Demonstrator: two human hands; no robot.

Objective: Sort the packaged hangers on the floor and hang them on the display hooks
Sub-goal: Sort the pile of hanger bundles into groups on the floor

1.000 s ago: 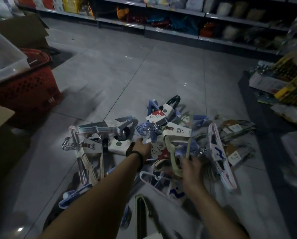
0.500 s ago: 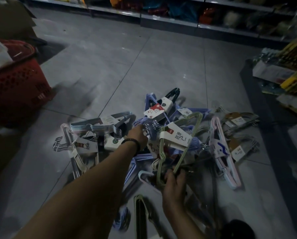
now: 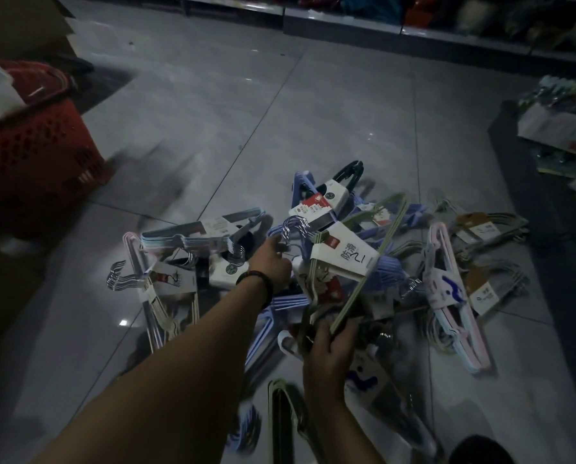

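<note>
Since a second ago my right hand (image 3: 330, 353) has drawn back toward me and the green hanger pack (image 3: 343, 259) has tipped up out of the heap. My left hand (image 3: 273, 266) has gone forward to the blue hanger bundle's metal hooks (image 3: 293, 229).

The right hand's fingers are curled round the green pack's lower end, and the pack's far end rests on the pile. The left hand is touching the hooks. Pinching or just touching, I can't tell, too dark.

The rest of the packs lie tangled mid-floor (image 3: 313, 112). The pink-and-blue pack (image 3: 447, 289) is on the heap's right side.

Risks, my read:
- The green frame looks threaded among neighbours, so a hard pull could drag other packs along or tear the cardboard sleeve.
- The grip is at one end only, so the pack may swing or slip.
- The blue hooks could snag each other if lifted together.

The red basket (image 3: 35, 155) sits at the floor's left side and the shelving (image 3: 347, 21) along the far edge. No display hooks are in view.
</note>
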